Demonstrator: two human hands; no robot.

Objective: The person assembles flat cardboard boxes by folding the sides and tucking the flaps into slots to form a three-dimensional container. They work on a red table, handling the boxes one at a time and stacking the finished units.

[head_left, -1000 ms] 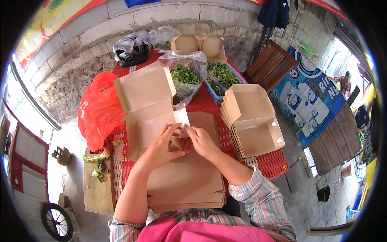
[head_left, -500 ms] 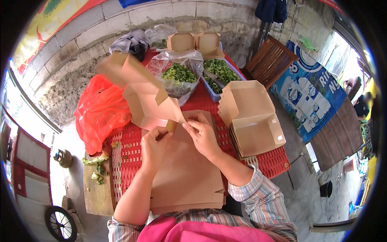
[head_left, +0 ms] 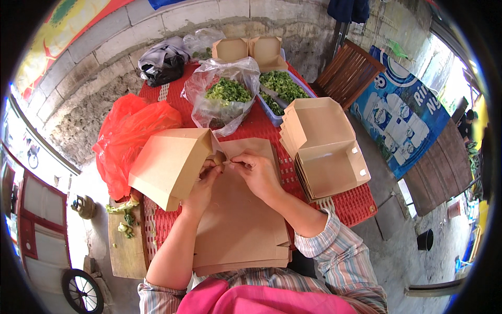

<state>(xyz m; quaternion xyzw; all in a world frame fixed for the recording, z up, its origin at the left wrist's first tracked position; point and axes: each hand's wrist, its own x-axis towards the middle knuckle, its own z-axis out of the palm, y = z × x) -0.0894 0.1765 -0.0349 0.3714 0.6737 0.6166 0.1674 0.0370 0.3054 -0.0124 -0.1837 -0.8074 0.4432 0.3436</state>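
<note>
A partly folded brown cardboard food box [head_left: 166,161] is tilted above the table, its lid panel turned out to the left. My left hand [head_left: 201,189] grips it near a corner, thumb and fingers closed on the card. My right hand [head_left: 257,175] pinches at the same corner, where small flaps meet; the exact hold of its fingertips is partly hidden. Below both hands lies a pile of flat brown cardboard blanks [head_left: 241,225]. To the right stands a stack of folded open boxes [head_left: 334,165], nested in one another.
On the red woven table cover [head_left: 348,206] are a red plastic bag [head_left: 123,138], a clear bag of chopped greens [head_left: 228,93] and a blue tub of greens [head_left: 274,116] with a knife [head_left: 274,97]. A wooden board [head_left: 127,256] with scraps lies left. A wooden chair [head_left: 351,73] stands behind.
The box in my hands has swung down and to the left, its lid now low over the table's left side. My right hand stays close to the box corner.
</note>
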